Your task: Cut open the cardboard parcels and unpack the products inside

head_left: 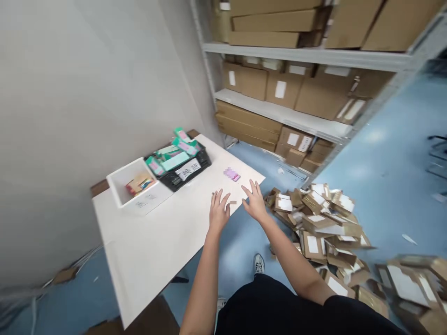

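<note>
My left hand (219,213) is over the near edge of the white table (157,242), fingers spread and holding nothing. To its right, my right hand (254,203) is also open, at the table's right corner. A small tan strip (233,202) shows beside my left thumb; what it is I cannot make out. Beyond both hands lies a small pink and purple item (232,174), partly blurred, touched by neither hand. Farther left on the table are a black bin (174,180) filled with green and pink boxes (174,160) and a white bin (120,186) with a small tan and red packet (139,183) inside.
A grey metal rack (307,56) with cardboard boxes (284,88) stands behind the table. Small cardboard parcels (314,218) lie heaped on the blue floor (377,158) to my right. A grey wall (104,83) runs along the table's far left side.
</note>
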{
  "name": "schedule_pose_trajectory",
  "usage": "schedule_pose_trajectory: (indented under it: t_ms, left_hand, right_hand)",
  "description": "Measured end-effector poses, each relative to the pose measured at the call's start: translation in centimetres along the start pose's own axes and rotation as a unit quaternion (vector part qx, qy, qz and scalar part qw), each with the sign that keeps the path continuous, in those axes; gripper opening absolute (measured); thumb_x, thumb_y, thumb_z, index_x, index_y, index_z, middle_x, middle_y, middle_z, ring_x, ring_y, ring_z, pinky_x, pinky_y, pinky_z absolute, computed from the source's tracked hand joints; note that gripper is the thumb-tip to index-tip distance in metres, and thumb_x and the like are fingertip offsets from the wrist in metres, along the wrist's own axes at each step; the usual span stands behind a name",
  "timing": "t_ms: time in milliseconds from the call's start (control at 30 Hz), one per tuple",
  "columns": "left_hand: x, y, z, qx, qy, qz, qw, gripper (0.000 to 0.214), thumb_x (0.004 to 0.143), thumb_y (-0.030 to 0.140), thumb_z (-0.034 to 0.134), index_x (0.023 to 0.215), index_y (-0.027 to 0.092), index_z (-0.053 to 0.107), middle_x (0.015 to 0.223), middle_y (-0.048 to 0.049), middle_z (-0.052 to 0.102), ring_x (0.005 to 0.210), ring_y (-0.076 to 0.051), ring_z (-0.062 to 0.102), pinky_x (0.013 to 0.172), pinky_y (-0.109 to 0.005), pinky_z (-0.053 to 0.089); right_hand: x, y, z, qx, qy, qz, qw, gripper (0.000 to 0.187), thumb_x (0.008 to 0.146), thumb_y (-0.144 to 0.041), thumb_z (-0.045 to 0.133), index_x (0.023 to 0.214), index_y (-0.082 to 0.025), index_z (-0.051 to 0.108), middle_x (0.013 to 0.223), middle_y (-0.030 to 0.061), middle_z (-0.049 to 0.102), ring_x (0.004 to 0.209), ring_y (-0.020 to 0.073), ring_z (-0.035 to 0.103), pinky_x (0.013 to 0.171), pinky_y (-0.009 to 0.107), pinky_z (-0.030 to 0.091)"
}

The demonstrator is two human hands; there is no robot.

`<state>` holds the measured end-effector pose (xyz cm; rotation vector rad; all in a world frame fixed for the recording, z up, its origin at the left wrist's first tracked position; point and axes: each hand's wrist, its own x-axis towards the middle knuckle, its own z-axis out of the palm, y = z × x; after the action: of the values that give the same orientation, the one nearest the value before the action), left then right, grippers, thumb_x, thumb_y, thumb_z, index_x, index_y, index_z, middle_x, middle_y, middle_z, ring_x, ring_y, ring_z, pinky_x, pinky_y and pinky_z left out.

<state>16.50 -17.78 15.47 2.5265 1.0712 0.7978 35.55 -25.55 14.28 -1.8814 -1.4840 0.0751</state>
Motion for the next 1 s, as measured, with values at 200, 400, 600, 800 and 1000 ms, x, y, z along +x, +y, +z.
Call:
schedule_pose_trajectory:
  t_ms: [200, 400, 600, 800, 1000]
  left_hand:
    - [-10.7, -7.6, -10.1, 0.042, 0.061, -0.135, 0.988, 0.051, 0.097, 0.019, 0.054, 0.147, 0.028, 0.059, 0.164, -0.0093, 0.048, 0.157, -0.032, 0.035, 0.125, -0.060, 0.041]
    - [-24.5, -13.6, -18.9, 0.078, 0.137, -0.262, 0.952, 0.053, 0.097, 0.019, 0.057, 0.149, 0.028, 0.058, 0.164, -0.0095, 0.047, 0.157, -0.033, 0.035, 0.127, -0.058, 0.040]
    - [-39.8, -16.6, -28.2, 0.125, 0.207, -0.373, 0.896, 0.049, 0.098, 0.020, 0.055, 0.146, 0.026, 0.062, 0.164, -0.0089, 0.048, 0.155, -0.030, 0.038, 0.126, -0.053, 0.041]
    - [-55.0, -16.5, -33.7, 0.159, 0.319, -0.524, 0.773, 0.047, 0.100, 0.026, 0.054, 0.146, 0.026, 0.062, 0.162, -0.0094, 0.050, 0.150, -0.029, 0.045, 0.125, -0.051, 0.042]
    - [-64.8, -15.8, -33.6, 0.140, 0.363, -0.648, 0.655, 0.045, 0.101, 0.029, 0.052, 0.145, 0.027, 0.063, 0.162, -0.0088, 0.051, 0.149, -0.029, 0.047, 0.123, -0.050, 0.045]
  right_hand:
    - [-1.8, -11.4, 8.0, 0.027, -0.107, -0.082, 0.990, 0.068, 0.091, -0.020, 0.066, 0.158, -0.026, 0.053, 0.176, 0.0098, 0.024, 0.163, 0.0395, 0.018, 0.127, 0.062, 0.032]
    - [-6.4, -24.6, 16.2, 0.071, -0.184, -0.218, 0.956, 0.066, 0.093, -0.023, 0.065, 0.157, -0.026, 0.053, 0.176, 0.0120, 0.024, 0.162, 0.0404, 0.020, 0.126, 0.065, 0.031]
    - [-14.0, -38.7, 23.7, 0.128, -0.272, -0.342, 0.890, 0.062, 0.094, -0.024, 0.063, 0.156, -0.024, 0.054, 0.175, 0.0128, 0.026, 0.161, 0.0391, 0.022, 0.126, 0.063, 0.033]
    - [-23.0, -49.7, 29.6, 0.158, -0.375, -0.457, 0.791, 0.064, 0.094, -0.025, 0.064, 0.158, -0.026, 0.053, 0.175, 0.0120, 0.026, 0.161, 0.0382, 0.025, 0.126, 0.062, 0.034]
    - [-29.7, -55.9, 35.4, 0.163, -0.467, -0.524, 0.693, 0.069, 0.093, -0.025, 0.067, 0.159, -0.027, 0.051, 0.175, 0.0119, 0.026, 0.161, 0.0378, 0.025, 0.127, 0.061, 0.033]
